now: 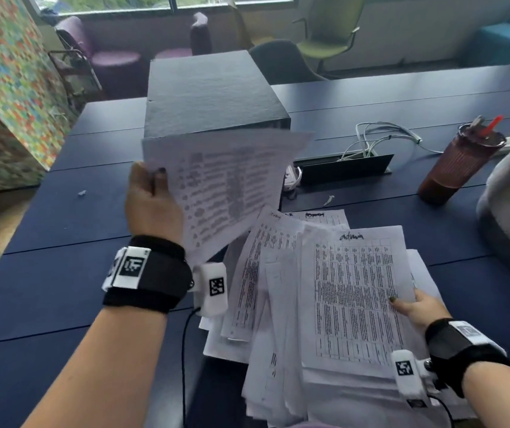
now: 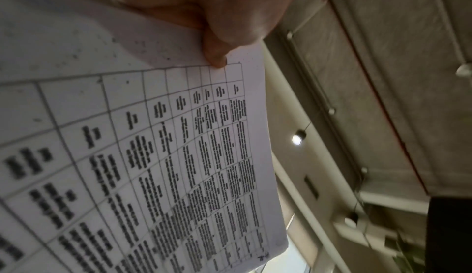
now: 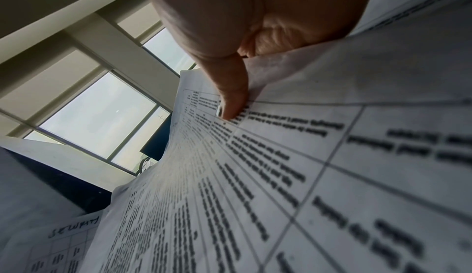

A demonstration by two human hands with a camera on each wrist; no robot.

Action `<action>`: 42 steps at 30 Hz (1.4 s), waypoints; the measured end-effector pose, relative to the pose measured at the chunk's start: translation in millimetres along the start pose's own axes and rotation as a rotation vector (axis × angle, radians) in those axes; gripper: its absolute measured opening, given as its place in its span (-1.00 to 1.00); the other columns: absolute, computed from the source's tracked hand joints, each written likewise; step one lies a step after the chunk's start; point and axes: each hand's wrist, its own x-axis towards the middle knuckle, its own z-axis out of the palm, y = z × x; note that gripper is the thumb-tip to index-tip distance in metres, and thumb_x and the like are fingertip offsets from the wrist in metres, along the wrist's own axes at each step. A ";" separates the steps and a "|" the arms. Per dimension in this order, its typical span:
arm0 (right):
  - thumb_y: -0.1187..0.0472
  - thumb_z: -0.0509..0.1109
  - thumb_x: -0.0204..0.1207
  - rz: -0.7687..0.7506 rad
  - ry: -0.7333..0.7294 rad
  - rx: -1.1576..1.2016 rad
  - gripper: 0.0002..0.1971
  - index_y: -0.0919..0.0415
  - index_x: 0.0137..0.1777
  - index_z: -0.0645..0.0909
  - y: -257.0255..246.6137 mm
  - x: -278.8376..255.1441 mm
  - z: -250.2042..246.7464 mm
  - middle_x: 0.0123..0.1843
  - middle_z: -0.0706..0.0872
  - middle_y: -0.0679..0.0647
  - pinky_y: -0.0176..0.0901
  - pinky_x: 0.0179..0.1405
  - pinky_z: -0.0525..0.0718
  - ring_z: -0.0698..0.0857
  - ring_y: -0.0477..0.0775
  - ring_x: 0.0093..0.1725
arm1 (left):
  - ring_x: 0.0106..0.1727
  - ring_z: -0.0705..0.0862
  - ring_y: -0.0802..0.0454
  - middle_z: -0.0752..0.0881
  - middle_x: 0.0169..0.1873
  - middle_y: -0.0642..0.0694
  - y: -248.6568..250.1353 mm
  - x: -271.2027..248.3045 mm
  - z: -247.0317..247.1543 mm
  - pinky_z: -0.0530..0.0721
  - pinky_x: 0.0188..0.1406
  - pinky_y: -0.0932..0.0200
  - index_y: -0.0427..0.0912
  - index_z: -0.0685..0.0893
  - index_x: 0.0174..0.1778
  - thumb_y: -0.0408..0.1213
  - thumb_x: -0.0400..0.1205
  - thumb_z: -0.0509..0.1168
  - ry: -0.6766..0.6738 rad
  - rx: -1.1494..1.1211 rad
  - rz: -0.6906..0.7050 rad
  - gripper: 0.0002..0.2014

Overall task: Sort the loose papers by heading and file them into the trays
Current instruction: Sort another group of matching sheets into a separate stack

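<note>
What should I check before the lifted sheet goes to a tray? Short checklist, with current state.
1. Left hand grips the lifted sheet: ok, thumb and fingers pinch its edge.
2. Sheet clear of the pile: ok, raised above it.
3. Heading on the lifted sheet read: cannot tell, the print is blurred in the head view and no heading shows in the left wrist view.
4. Right hand steadies the pile: ok, thumb pressed on the top sheet headed "admin".
5. Tray openings visible: cannot tell, only the top of the dark box shows.
6. Tumbler clear of the path: ok, off to the right.
</note>
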 end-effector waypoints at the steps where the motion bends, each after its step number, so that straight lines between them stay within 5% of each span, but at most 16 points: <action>1: 0.33 0.53 0.41 0.011 -0.003 0.004 -0.76 0.33 0.06 0.66 1.0 0.2 0.0 -0.11 0.75 0.21 0.12 0.23 0.60 0.71 0.22 -0.03 | -0.37 0.54 0.57 0.58 -0.26 0.19 9.2 3.3 -4.9 0.39 -0.29 0.67 -0.02 0.49 -0.13 -0.42 0.71 0.11 0.029 -0.023 0.013 -0.79; 5: 0.33 0.53 0.40 0.012 -0.009 0.031 -0.77 0.32 0.04 0.66 3.8 3.1 0.1 -0.12 0.76 0.23 0.18 0.24 0.61 0.73 0.30 0.03 | -0.40 0.52 0.63 0.53 -0.29 0.21 23.3 6.1 -14.9 0.41 -0.34 0.69 -0.04 0.46 -0.16 -0.41 0.73 0.08 0.099 -0.103 0.007 -0.79; 9: 0.38 0.48 0.45 0.022 -0.031 0.116 -0.75 0.37 0.11 0.62 0.4 -0.1 -1.2 -0.15 0.74 0.20 0.05 0.16 0.58 0.69 0.24 -0.05 | -0.38 0.46 0.30 0.59 -0.21 0.03 -4.8 -8.3 -6.6 0.39 -0.36 0.65 -0.22 0.57 0.03 -0.36 0.70 0.14 0.077 -0.090 -0.127 -0.89; 13: 0.33 0.51 0.41 0.002 -0.069 0.281 -0.58 0.49 0.24 0.56 -5.4 -5.1 -1.0 -0.23 0.74 0.09 0.03 0.21 0.62 0.70 0.19 -0.09 | -0.18 0.56 0.08 0.64 -0.26 0.04 -49.0 -48.0 11.2 0.55 -0.16 0.33 -0.05 0.53 -0.21 -0.43 0.71 0.14 -0.089 -0.114 -0.313 -0.77; 16: 0.27 0.57 0.35 -0.035 -0.070 0.355 -0.52 0.47 0.22 0.56 -9.3 -10.3 -0.2 -0.42 0.76 -0.09 -0.46 -0.31 0.68 0.73 -0.04 -0.33 | -0.14 0.63 -0.07 0.70 -0.22 -0.09 -91.3 -76.5 20.4 0.66 -0.06 -0.04 -0.18 0.56 -0.16 -0.38 0.69 0.14 -0.199 -0.042 -0.553 -0.85; 17: 0.37 0.47 0.43 -0.044 -0.060 0.357 -0.58 0.47 0.28 0.54 -10.8 -13.5 0.3 -0.42 0.75 -0.08 -0.46 -0.35 0.66 0.69 0.00 -0.31 | -0.14 0.63 -0.09 0.69 -0.22 -0.12 -100.0 -84.8 20.9 0.65 -0.06 -0.06 -0.23 0.55 -0.13 -0.39 0.67 0.14 -0.232 -0.017 -0.603 -0.88; 21: 0.45 0.39 0.48 -0.071 -0.038 0.369 -0.58 0.47 0.34 0.50 -12.0 -18.8 -0.9 -0.22 0.69 0.04 -0.07 0.11 0.53 0.63 0.13 -0.11 | -0.12 0.66 -0.08 0.72 -0.18 -0.07 -113.3 -102.8 20.6 0.62 -0.08 0.09 -0.26 0.59 -0.07 -0.40 0.68 0.17 -0.320 0.043 -0.703 -0.90; 25: 0.33 0.51 0.40 -0.088 -0.026 0.426 -0.61 0.34 0.23 0.58 -13.8 -24.5 -1.6 -0.45 0.76 -0.17 -0.22 -0.17 0.62 0.66 -0.01 -0.25 | 0.01 0.74 -0.18 0.77 0.00 -0.20 -110.1 -107.3 17.2 0.71 0.11 -0.14 -0.12 0.64 -0.06 -0.37 0.64 0.27 -0.489 -0.004 -0.850 -0.92; 27: 0.06 0.71 0.07 -0.097 -0.055 0.477 -0.38 0.28 0.12 0.64 -15.9 -27.7 -4.1 -0.44 0.77 -0.22 -0.42 -0.35 0.67 0.74 -0.12 -0.34 | 0.04 0.72 -0.16 0.73 0.09 -0.23 -109.2 -107.5 15.9 0.70 0.12 -0.09 -0.17 0.59 0.08 -0.40 0.58 0.35 -0.502 0.065 -0.825 -0.81; 30: -0.16 0.77 -0.49 -0.096 -0.092 0.540 -0.06 0.18 0.02 0.67 -15.6 -27.8 -10.6 -0.37 0.80 -0.13 -0.44 -0.39 0.70 0.75 -0.24 -0.39 | 0.33 0.54 -0.12 0.46 0.39 -0.19 -105.7 -103.4 13.3 0.50 0.37 0.04 -0.17 0.38 0.46 -0.38 0.45 0.48 -0.372 0.293 -0.626 -0.34; 34: -0.14 0.78 -0.52 -0.142 -0.205 0.538 -0.02 0.18 0.05 0.68 -20.6 -32.9 -13.2 -0.20 0.84 0.02 -0.19 -0.08 0.72 0.79 -0.08 -0.24 | 0.59 0.16 -0.15 0.19 0.58 -0.12 -88.8 -95.3 16.8 0.22 0.55 -0.14 -0.01 0.18 0.63 -0.14 0.41 0.55 -0.518 0.472 -0.379 -0.08; 38: -0.03 0.80 -0.38 -0.163 -0.324 0.550 -0.13 0.19 0.04 0.66 -34.0 -45.4 -9.1 -0.07 0.83 0.15 -0.11 -0.02 0.71 0.80 0.01 -0.18 | 0.56 0.22 -0.13 0.32 0.53 -0.09 -91.2 -91.0 29.1 0.26 0.55 -0.20 0.04 0.45 0.48 0.13 0.27 0.57 -0.792 0.630 -0.256 -0.16; 42: 0.00 0.79 -0.25 -0.168 -0.329 0.545 -0.18 0.21 0.10 0.66 -41.6 -45.9 -9.4 0.00 0.81 0.17 -0.11 0.07 0.68 0.78 0.08 -0.07 | 0.14 0.60 -0.03 0.63 0.05 0.01 -99.9 -94.5 29.2 0.62 0.18 0.00 -0.05 0.69 -0.13 0.05 0.34 0.54 -0.887 0.579 -0.304 -0.67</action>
